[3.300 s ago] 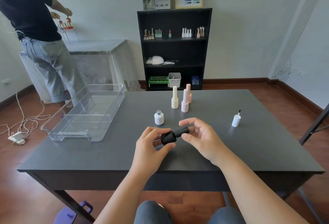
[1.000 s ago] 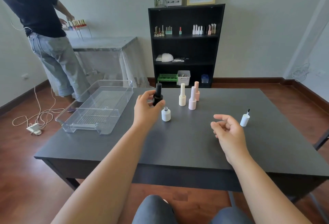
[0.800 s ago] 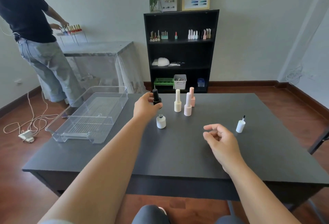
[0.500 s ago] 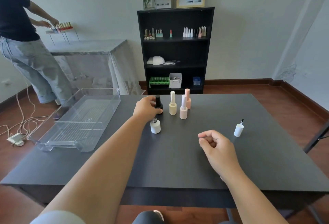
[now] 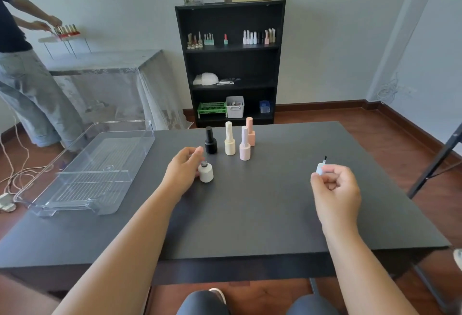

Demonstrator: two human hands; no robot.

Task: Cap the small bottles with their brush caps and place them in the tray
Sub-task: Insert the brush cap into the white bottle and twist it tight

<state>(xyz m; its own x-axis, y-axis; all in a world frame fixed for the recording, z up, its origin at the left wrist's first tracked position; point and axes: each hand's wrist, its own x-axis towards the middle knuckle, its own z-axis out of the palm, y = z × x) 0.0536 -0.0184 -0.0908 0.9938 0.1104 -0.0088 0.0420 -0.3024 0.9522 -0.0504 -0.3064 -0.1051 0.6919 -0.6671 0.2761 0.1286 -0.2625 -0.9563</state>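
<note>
My left hand [image 5: 183, 170] rests on the dark table with loosely curled fingers against the left side of a white uncapped bottle [image 5: 206, 173]; no closed grip shows. My right hand [image 5: 333, 188] pinches the white brush cap [image 5: 320, 167], lifted off the table with its black brush pointing up. A capped black bottle [image 5: 210, 140] stands upright just behind my left hand. Beside it stand capped cream [image 5: 229, 142], pink [image 5: 245, 144] and peach [image 5: 250, 131] bottles. The clear plastic tray [image 5: 120, 124] sits at the table's left with nothing in it.
A person in jeans [image 5: 27, 84] stands at the far left by a covered side table [image 5: 105, 64]. A black shelf [image 5: 231, 64] with more bottles stands against the wall behind the table. Cables [image 5: 15, 172] lie on the floor left of the tray.
My left hand set the black bottle upright beside the cream one, let go and dropped to the white bottle. My right hand moved right and picked up the white brush cap.
</note>
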